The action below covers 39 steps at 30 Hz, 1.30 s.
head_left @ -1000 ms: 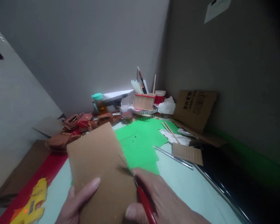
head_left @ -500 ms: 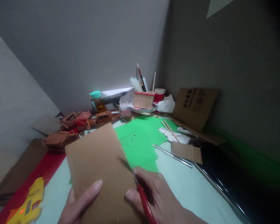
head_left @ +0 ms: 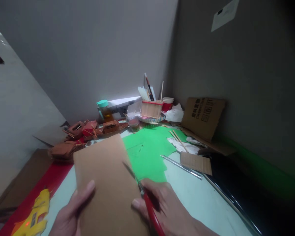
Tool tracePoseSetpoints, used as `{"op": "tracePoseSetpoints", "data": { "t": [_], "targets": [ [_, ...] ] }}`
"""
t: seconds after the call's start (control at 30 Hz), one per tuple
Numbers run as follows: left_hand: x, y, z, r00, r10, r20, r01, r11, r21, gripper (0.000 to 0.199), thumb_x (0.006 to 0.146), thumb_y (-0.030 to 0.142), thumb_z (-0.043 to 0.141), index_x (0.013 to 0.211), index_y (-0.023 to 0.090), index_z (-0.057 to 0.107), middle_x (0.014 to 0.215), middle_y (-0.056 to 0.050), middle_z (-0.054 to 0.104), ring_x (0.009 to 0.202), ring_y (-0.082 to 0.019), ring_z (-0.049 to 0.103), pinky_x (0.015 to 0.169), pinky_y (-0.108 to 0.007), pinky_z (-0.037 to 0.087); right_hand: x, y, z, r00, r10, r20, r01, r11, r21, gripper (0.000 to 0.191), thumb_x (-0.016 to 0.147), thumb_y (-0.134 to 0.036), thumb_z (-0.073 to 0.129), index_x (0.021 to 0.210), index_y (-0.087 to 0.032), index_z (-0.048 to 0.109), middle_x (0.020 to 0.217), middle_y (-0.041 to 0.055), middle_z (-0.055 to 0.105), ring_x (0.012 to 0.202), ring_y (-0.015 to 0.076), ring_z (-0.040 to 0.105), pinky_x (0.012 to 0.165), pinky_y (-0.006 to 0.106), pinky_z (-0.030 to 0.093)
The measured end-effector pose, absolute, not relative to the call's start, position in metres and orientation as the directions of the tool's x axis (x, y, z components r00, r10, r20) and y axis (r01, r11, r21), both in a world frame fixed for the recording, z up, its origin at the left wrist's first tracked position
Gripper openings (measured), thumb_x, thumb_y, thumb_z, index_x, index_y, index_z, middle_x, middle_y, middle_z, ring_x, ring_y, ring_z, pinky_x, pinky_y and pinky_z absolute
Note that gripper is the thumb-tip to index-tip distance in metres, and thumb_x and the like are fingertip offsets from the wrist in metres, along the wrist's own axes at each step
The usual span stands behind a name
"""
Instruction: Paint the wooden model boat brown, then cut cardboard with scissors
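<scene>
A brown sheet of cardboard (head_left: 105, 183) is held up over the table in front of me. My left hand (head_left: 72, 209) grips its left edge, thumb on the near face and the other fingers hidden behind. In my right hand (head_left: 164, 203) are red-handled scissors (head_left: 151, 209), at the sheet's right edge. One pointed blade lies over the cardboard's face; the other blade is hidden. My right thumb and forefinger are wrapped around the red handle.
A yellow glue gun (head_left: 36, 213) with a glowing light lies at the left. Reddish-brown craft models (head_left: 88, 127) stand behind. Green paper (head_left: 149, 147), a silver pen-like tool (head_left: 182, 167) and a cardboard scrap (head_left: 196, 163) lie right. A stick holder (head_left: 151, 109) stands at the back.
My left hand has shifted left and down along the cardboard's edge. The scissors' blade shows more clearly over the sheet. The whole view has moved slightly.
</scene>
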<state>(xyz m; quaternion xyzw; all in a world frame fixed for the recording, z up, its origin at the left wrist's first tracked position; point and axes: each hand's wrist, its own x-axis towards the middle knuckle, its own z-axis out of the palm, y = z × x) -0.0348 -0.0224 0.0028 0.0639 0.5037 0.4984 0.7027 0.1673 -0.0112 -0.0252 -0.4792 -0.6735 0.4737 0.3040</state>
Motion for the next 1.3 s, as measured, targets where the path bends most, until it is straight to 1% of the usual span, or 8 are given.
{"op": "tracePoseSetpoints", "data": {
  "t": [0.2, 0.33, 0.47, 0.63, 0.77, 0.97, 1.1, 1.3],
  "targets": [
    [-0.041, -0.018, 0.004, -0.064, 0.781, -0.621, -0.629, 0.452, 0.633, 0.084, 0.057, 0.004, 0.086, 0.136, 0.019, 0.06, 0.078, -0.011, 0.081, 0.082, -0.044, 0.076, 0.08, -0.059, 0.062, 0.166, -0.014, -0.019, -0.38, 0.925, -0.03, 0.355, 0.115, -0.928, 0.027, 0.079, -0.036, 0.059, 0.067, -0.023, 0.039, 0.056, -0.0074, 0.036, 0.051, 0.0096, 0.031, 0.048, 0.025, 0.024],
    [-0.04, -0.016, 0.004, -0.11, 0.802, -0.587, -0.629, 0.401, 0.666, 0.097, 0.055, 0.006, 0.087, 0.143, 0.025, 0.052, 0.092, -0.009, 0.082, 0.087, -0.041, 0.076, 0.084, -0.054, 0.062, 0.164, -0.016, -0.016, -0.387, 0.92, -0.055, 0.343, 0.089, -0.935, 0.027, 0.077, -0.034, 0.061, 0.065, -0.023, 0.039, 0.053, -0.0083, 0.033, 0.049, 0.0088, 0.03, 0.045, 0.025, 0.022],
    [-0.033, -0.017, 0.003, -0.093, 0.819, -0.566, -0.588, 0.413, 0.695, 0.092, 0.061, 0.005, 0.085, 0.144, 0.027, 0.05, 0.109, -0.011, 0.079, 0.096, -0.04, 0.075, 0.082, -0.049, 0.063, 0.165, -0.017, -0.017, -0.361, 0.932, -0.014, 0.354, 0.123, -0.927, 0.023, 0.076, -0.037, 0.059, 0.068, -0.022, 0.044, 0.058, -0.006, 0.04, 0.052, 0.01, 0.033, 0.049, 0.026, 0.025],
    [-0.03, -0.019, -0.003, -0.153, 0.811, -0.565, -0.562, 0.399, 0.725, 0.098, 0.056, 0.004, 0.088, 0.143, 0.029, 0.05, 0.106, -0.009, 0.08, 0.096, -0.04, 0.074, 0.08, -0.048, 0.064, 0.166, -0.016, -0.018, -0.385, 0.92, -0.077, 0.339, 0.063, -0.939, 0.024, 0.074, -0.04, 0.061, 0.072, -0.022, 0.046, 0.063, -0.0041, 0.047, 0.056, 0.0119, 0.04, 0.051, 0.026, 0.028],
    [-0.03, -0.019, -0.006, -0.194, 0.823, -0.533, -0.594, 0.334, 0.732, 0.108, 0.048, 0.004, 0.092, 0.143, 0.028, 0.049, 0.108, -0.007, 0.08, 0.108, -0.04, 0.07, 0.084, -0.044, 0.064, 0.165, -0.015, -0.025, -0.373, 0.927, -0.028, 0.319, 0.1, -0.942, 0.025, 0.076, -0.039, 0.061, 0.069, -0.023, 0.042, 0.058, -0.0059, 0.041, 0.053, 0.011, 0.036, 0.049, 0.025, 0.026],
    [-0.031, -0.019, -0.006, -0.229, 0.816, -0.531, -0.509, 0.364, 0.78, 0.097, 0.054, 0.007, 0.089, 0.142, 0.028, 0.052, 0.103, -0.007, 0.081, 0.095, -0.039, 0.075, 0.081, -0.045, 0.065, 0.16, -0.015, -0.035, -0.353, 0.934, 0.05, 0.342, 0.179, -0.923, 0.029, 0.082, -0.04, 0.051, 0.065, -0.025, 0.033, 0.054, -0.0073, 0.033, 0.048, 0.0095, 0.031, 0.048, 0.025, 0.024],
    [-0.031, -0.02, -0.006, -0.245, 0.826, -0.507, -0.507, 0.337, 0.793, 0.098, 0.054, 0.005, 0.087, 0.142, 0.026, 0.052, 0.104, -0.008, 0.081, 0.095, -0.039, 0.075, 0.08, -0.043, 0.065, 0.161, -0.014, -0.029, -0.376, 0.926, 0.022, 0.381, 0.177, -0.907, 0.032, 0.085, -0.045, 0.048, 0.066, -0.024, 0.035, 0.057, -0.0062, 0.034, 0.051, 0.0106, 0.03, 0.05, 0.026, 0.023],
    [-0.025, -0.026, -0.007, -0.264, 0.821, -0.506, -0.44, 0.365, 0.82, 0.085, 0.054, 0.008, 0.088, 0.134, 0.021, 0.061, 0.094, -0.011, 0.082, 0.082, -0.039, 0.077, 0.07, -0.045, 0.066, 0.167, -0.017, -0.016, -0.347, 0.935, -0.07, 0.36, 0.064, -0.931, 0.028, 0.079, -0.04, 0.064, 0.072, -0.023, 0.044, 0.06, -0.0056, 0.043, 0.054, 0.0111, 0.035, 0.049, 0.025, 0.026]
  ]
}}
